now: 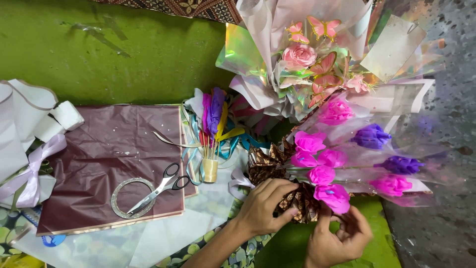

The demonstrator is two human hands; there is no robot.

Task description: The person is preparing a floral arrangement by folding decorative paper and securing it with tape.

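So the batik-patterned wrap at the bouquet's base is gripped by the left hand, while one magenta paper flower is pinched from below by the right hand. Seven magenta flowers and two purple flowers can be counted in the clear sleeve. At 12 o'clock a pink rose bouquet is laid. At 9 o'clock, one pair of scissors is rested on maroon paper.

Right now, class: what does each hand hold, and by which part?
The left hand grips the bouquet at its brown patterned wrap. The right hand pinches beneath the lowest pink flower.
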